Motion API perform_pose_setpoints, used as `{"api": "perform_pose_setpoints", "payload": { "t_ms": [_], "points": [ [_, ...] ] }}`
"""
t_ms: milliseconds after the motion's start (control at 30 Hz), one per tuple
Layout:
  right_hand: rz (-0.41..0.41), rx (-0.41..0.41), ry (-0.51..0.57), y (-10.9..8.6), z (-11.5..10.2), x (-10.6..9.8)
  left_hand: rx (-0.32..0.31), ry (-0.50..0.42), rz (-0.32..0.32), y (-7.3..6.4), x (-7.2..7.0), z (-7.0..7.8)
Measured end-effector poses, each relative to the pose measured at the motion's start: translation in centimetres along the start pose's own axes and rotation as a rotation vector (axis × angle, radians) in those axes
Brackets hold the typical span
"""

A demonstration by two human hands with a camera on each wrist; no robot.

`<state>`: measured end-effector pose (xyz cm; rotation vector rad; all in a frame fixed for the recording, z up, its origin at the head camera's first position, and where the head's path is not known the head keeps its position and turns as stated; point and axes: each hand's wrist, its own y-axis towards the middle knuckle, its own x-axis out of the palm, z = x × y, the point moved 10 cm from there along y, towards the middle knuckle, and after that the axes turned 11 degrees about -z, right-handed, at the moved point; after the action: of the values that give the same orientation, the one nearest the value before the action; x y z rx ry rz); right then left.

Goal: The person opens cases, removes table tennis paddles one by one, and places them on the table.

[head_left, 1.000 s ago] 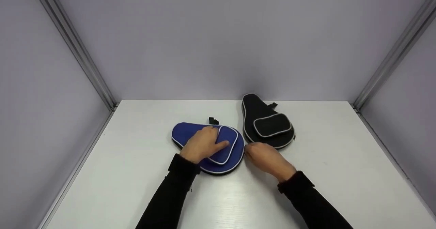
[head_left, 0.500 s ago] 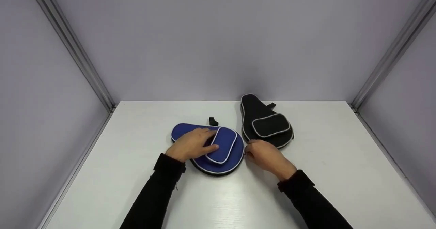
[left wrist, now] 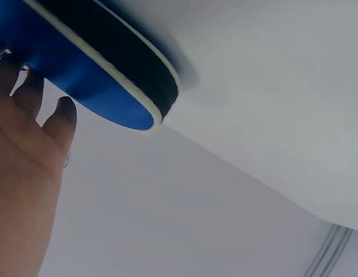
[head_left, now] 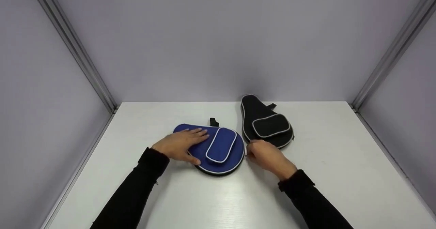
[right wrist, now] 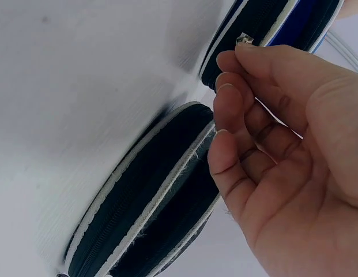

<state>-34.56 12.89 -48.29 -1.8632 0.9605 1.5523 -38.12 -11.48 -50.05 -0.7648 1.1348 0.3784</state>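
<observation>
A blue table tennis bat case (head_left: 232, 159) with white piping and a small front pocket (head_left: 221, 145) lies on the white table. My left hand (head_left: 178, 145) rests with spread, straight fingers on its narrower left part. At the round right end, my right hand (head_left: 267, 157) pinches the zipper pull (right wrist: 244, 39) between thumb and forefinger, seen in the right wrist view. The zipper around the blue case's side looks closed where it shows. Just behind the right hand lies a black bat case (head_left: 253, 111) of the same shape, with grey piping.
A black strap (head_left: 214, 122) sticks out from the blue case's far side, and another strap (head_left: 271, 106) from the black case. Grey panels (head_left: 218, 45) enclose the white table (head_left: 327, 188) at the back and both sides.
My left hand has slid left, off the pocket and onto the narrower part of the blue case, its fingers spreading. The right hand has stayed nearly in place at the case's right edge.
</observation>
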Motion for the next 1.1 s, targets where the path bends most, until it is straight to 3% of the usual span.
{"api": "perform_pose_setpoints", "payload": {
  "t_ms": [267, 567, 867, 1100],
  "points": [
    [0.006, -0.017, 0.005, -0.1, -0.2, 0.0, -0.004, -0.002, 0.016, 0.1, 0.5, -0.3],
    [0.011, -0.033, -0.015, -0.1, -0.7, 0.0, -0.104, 0.033, 0.099, 1.3, 0.9, -0.4],
    [-0.002, -0.054, -0.032, 0.0, -1.6, 0.4, -0.205, 0.007, 0.161, 1.4, 0.5, 0.4],
    [0.022, -0.092, -0.054, -0.1, -2.5, 0.5, -0.245, -0.002, 0.212, 1.4, 0.4, 1.0]
  ]
}}
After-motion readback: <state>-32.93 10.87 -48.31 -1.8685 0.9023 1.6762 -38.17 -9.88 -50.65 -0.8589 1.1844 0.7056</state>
